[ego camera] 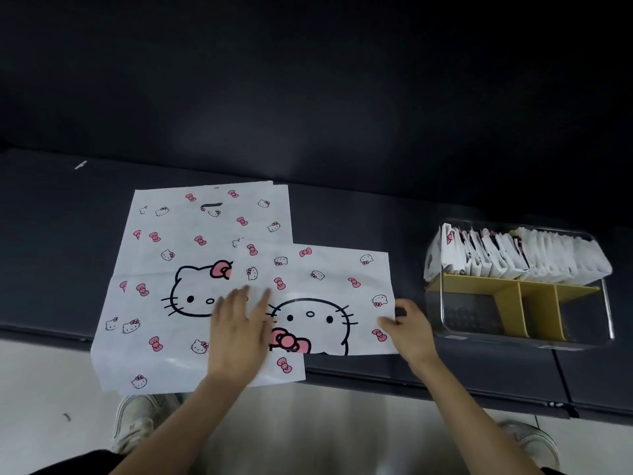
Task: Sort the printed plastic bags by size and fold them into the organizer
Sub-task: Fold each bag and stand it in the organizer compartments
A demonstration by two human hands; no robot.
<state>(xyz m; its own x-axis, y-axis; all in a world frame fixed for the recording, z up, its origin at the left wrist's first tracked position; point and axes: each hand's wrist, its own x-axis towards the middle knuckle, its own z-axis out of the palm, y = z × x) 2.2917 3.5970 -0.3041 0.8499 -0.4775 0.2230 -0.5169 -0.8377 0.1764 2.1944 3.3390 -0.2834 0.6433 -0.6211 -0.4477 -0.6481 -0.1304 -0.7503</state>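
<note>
Dark table (376, 214): one, spanning the view left to right, with its near edge just in front of the person.

Large printed bags (191, 234): a flat stack on the left part of the table. Two offset edges show at the far right corner, so there are at least two; the exact count cannot be told. Long axis runs away from the person, handle slot at the far end. The near end overhangs the table edge.

Crosswise bag (329, 269): one, smaller in outline. It lies flat with its long axis left to right, and its left end overlaps the right side of the large stack. The big cat face is printed upside down to the viewer, bow toward the near edge.

Organizer (606, 303): one clear box on the table, to the right of the bags and apart from them. The yellow divider (534, 303) sets off a far row and three near compartments. Folded bags (513, 255) stand packed on edge in the far row, too tight to count.

Left hand (239, 330): wide, fingers straight and spread. The palm is down, pressing where the crosswise bag overlaps the stack.

Right hand (407, 327): narrow, fingers curled. The thumb is on top, pinching the right edge of the crosswise bag near its near corner.

Shoes (133, 423): two, on the pale floor below the table edge.
</note>
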